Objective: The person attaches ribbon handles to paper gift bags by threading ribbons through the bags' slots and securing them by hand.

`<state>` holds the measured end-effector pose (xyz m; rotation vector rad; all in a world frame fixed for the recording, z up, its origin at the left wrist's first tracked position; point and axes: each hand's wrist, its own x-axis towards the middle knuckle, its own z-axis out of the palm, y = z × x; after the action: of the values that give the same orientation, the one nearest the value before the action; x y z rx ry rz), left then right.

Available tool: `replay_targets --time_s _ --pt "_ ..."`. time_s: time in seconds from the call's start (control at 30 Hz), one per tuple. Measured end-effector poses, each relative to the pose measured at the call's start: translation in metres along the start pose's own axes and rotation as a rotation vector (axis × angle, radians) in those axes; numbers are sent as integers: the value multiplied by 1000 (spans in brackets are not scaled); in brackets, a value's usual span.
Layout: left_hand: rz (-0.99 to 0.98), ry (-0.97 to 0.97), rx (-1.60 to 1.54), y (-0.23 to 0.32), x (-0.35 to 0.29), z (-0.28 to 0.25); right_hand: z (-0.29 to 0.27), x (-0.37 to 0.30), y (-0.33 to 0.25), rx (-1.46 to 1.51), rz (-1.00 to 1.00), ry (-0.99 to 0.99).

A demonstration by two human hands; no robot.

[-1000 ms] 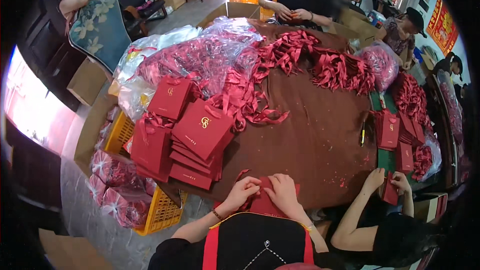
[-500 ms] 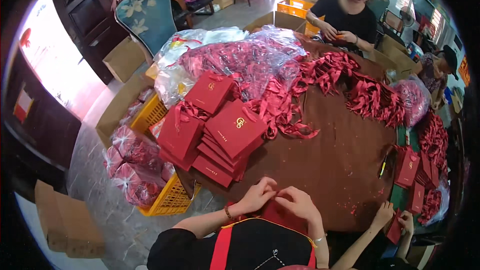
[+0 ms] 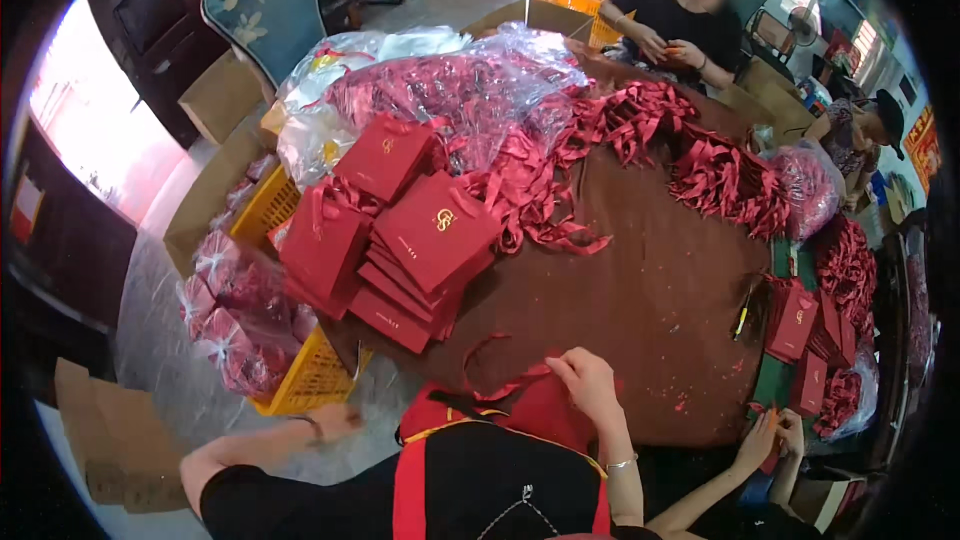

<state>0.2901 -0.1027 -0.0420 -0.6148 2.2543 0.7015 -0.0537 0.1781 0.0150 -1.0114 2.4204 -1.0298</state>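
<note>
My right hand (image 3: 590, 380) is closed at the table's near edge, with a dark-red ribbon (image 3: 520, 380) pinched at its fingertips. The ribbon trails left in a loop on the brown cloth, over the red material of my apron (image 3: 440, 415). My left hand (image 3: 335, 422) is out to the left, past the table edge near the yellow crate, and smeared by motion. A stack of red paper gift bags (image 3: 440, 230) with gold print and ribbon handles lies ahead of my hands.
Red ribbon bundles (image 3: 725, 185) and clear plastic bags (image 3: 460, 90) cover the far table. At left stands a yellow crate (image 3: 310, 375) with wrapped red bundles. A co-worker's hands (image 3: 770, 435) work at lower right beside a cutter (image 3: 741, 322); another person (image 3: 680, 20) works across the table.
My hands were together over a red piece at the table edge; the left has swung away to the left, while the right stays with the ribbon. The whole view has shifted slightly.
</note>
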Motion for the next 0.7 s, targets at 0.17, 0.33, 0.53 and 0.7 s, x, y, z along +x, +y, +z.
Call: replay_targets --time_s 0.17,0.33,0.53,0.7 --pt "321 -85 412 -120 6 183 9 -3 3 64 -53 27" --pt "246 -93 260 -92 8 278 11 -5 -1 -14 -20 -53" --pt "236 -123 168 -63 26 323 11 -3 -6 32 -27 -50" --pt "312 -197 212 -70 60 305 11 -11 0 54 -36 30"
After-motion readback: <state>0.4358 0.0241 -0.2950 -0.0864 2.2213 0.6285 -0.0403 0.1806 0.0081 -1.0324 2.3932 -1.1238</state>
